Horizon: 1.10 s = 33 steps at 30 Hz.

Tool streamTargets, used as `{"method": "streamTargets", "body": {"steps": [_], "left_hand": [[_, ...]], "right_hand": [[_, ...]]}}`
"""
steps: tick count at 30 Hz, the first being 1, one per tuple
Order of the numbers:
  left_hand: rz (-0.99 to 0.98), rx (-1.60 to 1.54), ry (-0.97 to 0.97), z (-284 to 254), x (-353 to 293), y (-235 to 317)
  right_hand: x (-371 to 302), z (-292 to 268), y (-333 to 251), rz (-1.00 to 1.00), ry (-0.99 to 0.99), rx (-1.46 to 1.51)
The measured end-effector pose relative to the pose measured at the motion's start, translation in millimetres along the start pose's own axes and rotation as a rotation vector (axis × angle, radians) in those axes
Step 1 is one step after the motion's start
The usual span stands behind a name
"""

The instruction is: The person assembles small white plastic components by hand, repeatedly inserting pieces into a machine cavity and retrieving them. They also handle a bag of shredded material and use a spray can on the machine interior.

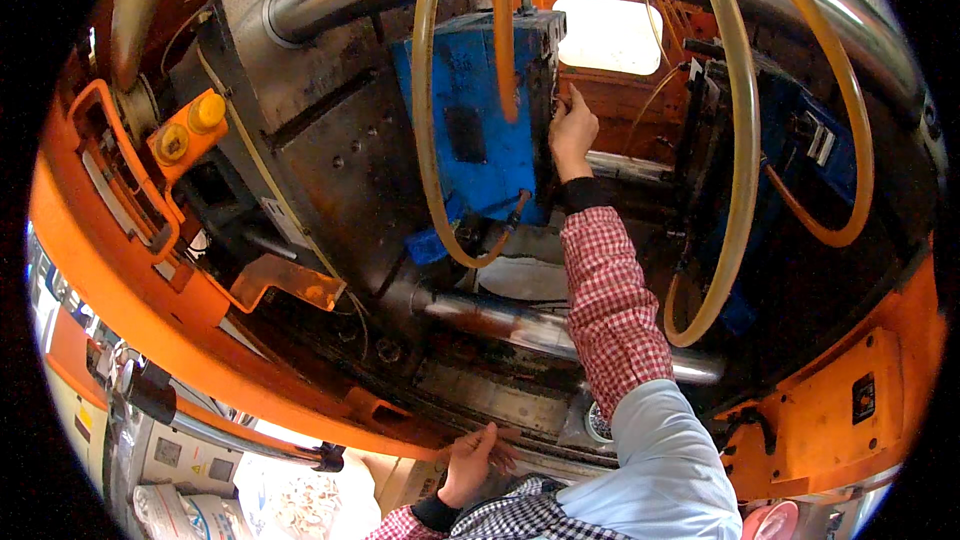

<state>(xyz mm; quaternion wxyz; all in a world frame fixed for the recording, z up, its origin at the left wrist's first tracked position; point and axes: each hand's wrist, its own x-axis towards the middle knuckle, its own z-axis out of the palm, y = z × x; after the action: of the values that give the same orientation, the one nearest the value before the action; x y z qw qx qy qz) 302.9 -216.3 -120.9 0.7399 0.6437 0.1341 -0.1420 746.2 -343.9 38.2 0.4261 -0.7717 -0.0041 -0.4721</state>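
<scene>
My right hand (pixel 574 138) reaches deep into the machine, at the right-hand face of a blue mould block (pixel 480 155). Its thumb and fingers are drawn together against that dark face; whatever they grip, if anything, is too small to make out. Low in the view, my left hand (pixel 466 470) hovers by the orange front edge of the machine (pixel 330 415). Its thumb and fingers are apart, slightly blurred, and nothing shows in them. Across the gap from the blue block stands the other mould half (pixel 745 140), dark with blue parts.
Amber hoses (pixel 738 160) loop down around my right arm. Steel tie bars (pixel 490 325) cross above and below the mould. An orange guard with a yellow button (pixel 207 112) is at left. A white bag of pale pieces (pixel 300 500) lies below left. A pink container (pixel 770 520) shows below right.
</scene>
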Motion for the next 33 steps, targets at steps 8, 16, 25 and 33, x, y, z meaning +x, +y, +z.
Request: {"method": "streamTargets", "body": {"steps": [8,16,25,33], "left_hand": [[0.016,0.113,0.01,7.8,-7.3,3.3],[0.028,0.096,-0.079,9.7,-9.2,-3.7],[0.024,0.065,-0.068,3.5,-16.3,-16.2],[0.007,0.006,-0.107,7.4,-13.6,-18.8]], "right_hand": [[-19.7,-14.5,-10.6,0.028,-0.248,0.147],[-34.3,-33.8,17.3,0.136,-0.36,0.493],[-45.4,-6.1,48.3,-0.006,-0.28,0.224],[-28.9,-6.8,90.0,0.152,-0.309,0.376]]}}
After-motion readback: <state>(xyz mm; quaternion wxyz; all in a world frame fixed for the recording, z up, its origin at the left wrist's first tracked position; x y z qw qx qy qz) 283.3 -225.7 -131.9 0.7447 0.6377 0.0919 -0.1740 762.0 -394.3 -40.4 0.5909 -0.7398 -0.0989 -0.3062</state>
